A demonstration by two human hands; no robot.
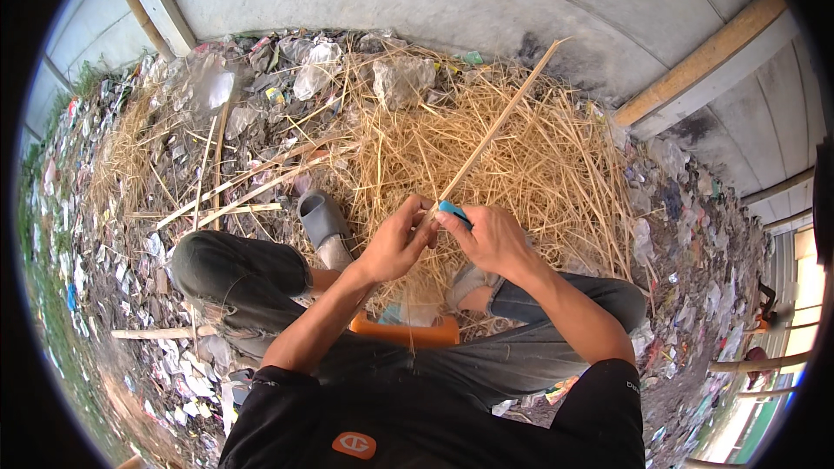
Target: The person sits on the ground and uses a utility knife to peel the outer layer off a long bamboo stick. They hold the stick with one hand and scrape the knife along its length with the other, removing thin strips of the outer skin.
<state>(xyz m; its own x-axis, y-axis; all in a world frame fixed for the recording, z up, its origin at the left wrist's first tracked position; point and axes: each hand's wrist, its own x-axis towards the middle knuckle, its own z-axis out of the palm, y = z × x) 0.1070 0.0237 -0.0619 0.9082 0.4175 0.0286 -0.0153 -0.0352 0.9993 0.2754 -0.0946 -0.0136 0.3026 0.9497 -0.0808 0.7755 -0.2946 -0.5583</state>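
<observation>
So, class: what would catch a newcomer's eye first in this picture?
At centre, the left hand and right hand grip a long thin bamboo strip, the right also holding a blue-handled tool. Behind lies a pile of straw-coloured shavings, ringed by scattered litter.

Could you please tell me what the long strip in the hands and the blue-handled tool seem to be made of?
The long strip looks like split bamboo or cane: pale tan, matt, straight-grained. The blue-handled tool in the right hand has a smooth, probably plastic handle; its blade is hidden.

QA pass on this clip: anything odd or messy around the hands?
Yes. Torn plastic litter is strewn over the ground around the pale straw-like shavings heap. Both hands' grip looks normal: left hand and right hand on the long thin bamboo strip.
</observation>
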